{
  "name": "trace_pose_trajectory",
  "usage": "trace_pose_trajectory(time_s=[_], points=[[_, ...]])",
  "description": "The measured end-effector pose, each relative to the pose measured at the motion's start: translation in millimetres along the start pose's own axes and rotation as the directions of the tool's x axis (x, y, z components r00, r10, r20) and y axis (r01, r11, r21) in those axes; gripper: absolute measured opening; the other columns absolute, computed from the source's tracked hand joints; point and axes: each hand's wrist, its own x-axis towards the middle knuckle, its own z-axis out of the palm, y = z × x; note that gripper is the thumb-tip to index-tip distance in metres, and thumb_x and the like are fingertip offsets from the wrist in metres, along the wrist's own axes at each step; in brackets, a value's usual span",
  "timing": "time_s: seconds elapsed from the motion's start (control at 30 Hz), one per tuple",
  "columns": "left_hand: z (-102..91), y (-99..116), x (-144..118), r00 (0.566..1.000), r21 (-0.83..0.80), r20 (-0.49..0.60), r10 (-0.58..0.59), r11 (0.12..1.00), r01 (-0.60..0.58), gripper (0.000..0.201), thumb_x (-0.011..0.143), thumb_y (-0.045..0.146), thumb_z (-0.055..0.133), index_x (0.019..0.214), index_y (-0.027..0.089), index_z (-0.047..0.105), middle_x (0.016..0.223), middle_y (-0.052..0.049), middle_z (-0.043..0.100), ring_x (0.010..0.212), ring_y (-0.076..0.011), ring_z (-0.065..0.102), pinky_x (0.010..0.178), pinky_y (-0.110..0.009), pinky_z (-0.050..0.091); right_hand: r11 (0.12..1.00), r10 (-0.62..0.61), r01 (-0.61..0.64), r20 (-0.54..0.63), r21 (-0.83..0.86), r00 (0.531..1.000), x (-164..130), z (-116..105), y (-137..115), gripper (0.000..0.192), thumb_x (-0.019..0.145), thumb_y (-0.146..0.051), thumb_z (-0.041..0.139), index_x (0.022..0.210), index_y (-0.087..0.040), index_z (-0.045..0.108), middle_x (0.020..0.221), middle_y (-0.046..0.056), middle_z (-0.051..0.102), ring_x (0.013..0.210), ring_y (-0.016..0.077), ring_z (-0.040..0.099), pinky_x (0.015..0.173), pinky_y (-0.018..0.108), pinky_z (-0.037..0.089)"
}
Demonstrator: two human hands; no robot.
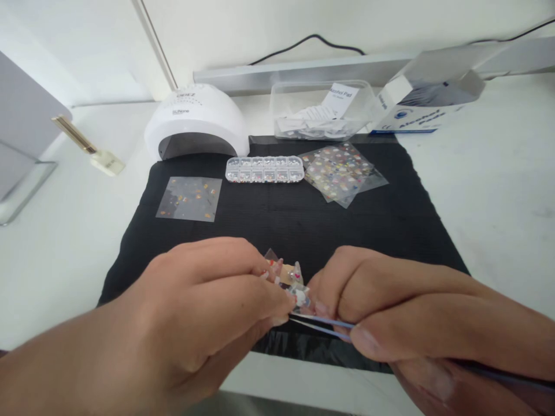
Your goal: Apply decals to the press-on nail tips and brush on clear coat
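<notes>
My left hand point(203, 306) pinches a small strip of artificial nail tips point(287, 274) low over the front of a black mat point(295, 222). Some tips carry coloured decoration. My right hand point(390, 312) grips thin blue tweezers point(321, 325), whose tips point left and meet the nail tips between my two hands. A scrap of clear film point(271, 255) shows just behind the nail tips.
On the mat lie a sticker sheet point(189, 198) at left, a clear compartment box of gems point(264, 169), and a stack of sticker sheets point(340, 170). Behind stand a white nail lamp point(195, 118), a clear tub of alcohol pads point(321, 110), and an open box point(429, 92).
</notes>
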Motion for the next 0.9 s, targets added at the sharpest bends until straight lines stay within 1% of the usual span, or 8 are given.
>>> trace_pose_trajectory(time_s=[0.2, 0.3, 0.4, 0.5, 0.6, 0.73, 0.83, 0.9], points=[[0.3, 0, 2, 1.0, 0.004, 0.009, -0.015, 1.0, 0.015, 0.016, 0.093, 0.002, 0.055, 0.086, 0.014, 0.065, 0.076, -0.003, 0.064, 0.06, -0.0095, 0.054, 0.051, -0.018, 0.046, 0.999, 0.035, -0.035, -0.003, 0.029, 0.999, -3, -2, 1, 0.034, 0.087, -0.051, 0.069, 0.087, -0.02, 0.081, 0.071, 0.01, 0.064, 0.069, 0.0212, 0.063, 0.057, 0.037, 0.061], [0.2, 1, 1, 1.0, -0.018, 0.012, -0.01, 1.0, 0.01, 0.015, 0.091, 0.001, 0.057, 0.088, 0.013, 0.066, 0.079, -0.004, 0.067, 0.063, -0.01, 0.057, 0.053, -0.018, 0.049, 0.998, 0.049, -0.05, 0.01, 0.041, 0.999, -6, -4, 2, 0.032, 0.087, -0.05, 0.07, 0.089, -0.02, 0.081, 0.075, 0.01, 0.065, 0.071, 0.0215, 0.065, 0.059, 0.037, 0.062], [0.9, 0, 0, 1.0, -0.037, 0.014, -0.025, 0.999, 0.025, 0.015, 0.092, 0.002, 0.057, 0.089, 0.015, 0.066, 0.082, -0.004, 0.068, 0.066, -0.0105, 0.061, 0.057, -0.018, 0.052, 0.998, 0.041, -0.043, 0.046, 0.046, 0.998, -8, -7, 4, 0.027, 0.087, -0.046, 0.071, 0.091, -0.02, 0.08, 0.078, 0.009, 0.067, 0.073, 0.022, 0.068, 0.062, 0.037, 0.062], [2.1, 0, 0, 0.999, -0.029, 0.007, -0.04, 0.999, 0.04, 0.015, 0.094, 0.005, 0.056, 0.089, 0.015, 0.066, 0.08, -0.003, 0.067, 0.064, -0.0107, 0.061, 0.055, -0.019, 0.052, 0.998, 0.054, -0.054, 0.012, 0.022, 0.998, -10, -9, 5, 0.021, 0.087, -0.039, 0.074, 0.095, -0.02, 0.079, 0.075, 0.007, 0.067, 0.07, 0.021, 0.069, 0.062, 0.036, 0.063], [2.6, -1, 0, 0.998, -0.048, 0.0, -0.056, 0.997, 0.056, 0.013, 0.092, 0.004, 0.059, 0.092, 0.014, 0.067, 0.08, -0.003, 0.066, 0.066, -0.0094, 0.061, 0.057, -0.018, 0.053, 0.997, 0.073, -0.073, 0.035, -0.001, 0.997, -9, -10, 5, 0.019, 0.087, -0.033, 0.074, 0.099, -0.019, 0.077, 0.073, 0.006, 0.069, 0.069, 0.0209, 0.07, 0.063, 0.036, 0.064], [2.3, -3, -3, 0.997, -0.075, -0.024, -0.077, 0.994, 0.075, 0.015, 0.09, 0.004, 0.063, 0.1, 0.014, 0.068, 0.087, -0.004, 0.07, 0.072, -0.0102, 0.066, 0.063, -0.019, 0.056, 1.0, -0.011, 0.012, 0.032, -0.01, 0.999, -8, -8, 9, 0.015, 0.088, -0.031, 0.074, 0.095, -0.02, 0.08, 0.072, 0.008, 0.071, 0.069, 0.0216, 0.072, 0.062, 0.036, 0.065], [2.2, -4, -5, 0.993, -0.104, -0.057, -0.106, 0.99, 0.1, 0.018, 0.09, 0.006, 0.066, 0.104, 0.015, 0.069, 0.086, -0.003, 0.071, 0.066, -0.0094, 0.066, 0.057, -0.019, 0.054, 1.0, 0.024, -0.024, -0.01, 0.007, 1.0, -12, -7, 15, 0.015, 0.092, -0.024, 0.068, 0.102, -0.021, 0.08, 0.071, 0.008, 0.073, 0.069, 0.0223, 0.074, 0.062, 0.035, 0.066], [2.4, -5, -5, 0.989, -0.124, -0.07, -0.127, 0.985, 0.118, 0.019, 0.088, 0.005, 0.068, 0.103, 0.016, 0.069, 0.08, 0.0, 0.067, 0.059, -0.0071, 0.061, 0.051, -0.017, 0.05, 0.997, 0.068, -0.066, -0.039, 0.03, 0.997, -16, -7, 18, 0.018, 0.095, -0.019, 0.063, 0.104, -0.021, 0.078, 0.072, 0.008, 0.074, 0.07, 0.0227, 0.075, 0.062, 0.036, 0.066]])
